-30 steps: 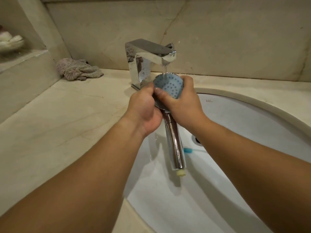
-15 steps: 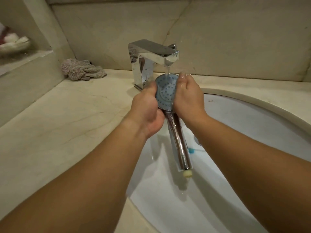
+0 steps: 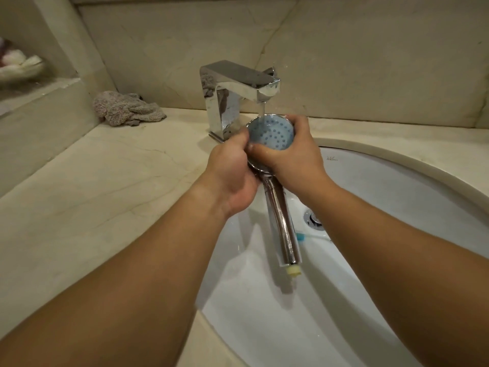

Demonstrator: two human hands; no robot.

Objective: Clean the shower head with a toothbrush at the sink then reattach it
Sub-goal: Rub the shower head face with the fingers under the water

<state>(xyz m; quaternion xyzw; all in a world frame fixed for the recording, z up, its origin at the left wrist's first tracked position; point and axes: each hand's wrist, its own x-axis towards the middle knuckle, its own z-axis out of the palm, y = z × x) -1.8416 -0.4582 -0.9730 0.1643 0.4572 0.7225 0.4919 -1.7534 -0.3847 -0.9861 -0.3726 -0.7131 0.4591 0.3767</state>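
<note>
Shower head (image 3: 272,133): you hold it under the running faucet (image 3: 238,83), blue face up, chrome handle pointing back over the sink (image 3: 397,197)
Left hand (image 3: 230,176): fingers wrapped round the head's left rim
Right hand (image 3: 293,157): fingers curled round the right rim; thumb on the face
Toothbrush (image 3: 301,237): lying in the basin near the drain (image 3: 313,220), partly hidden

Marble counter (image 3: 87,197), faucet (image 3: 232,102), crumpled cloth (image 3: 127,109)
</note>
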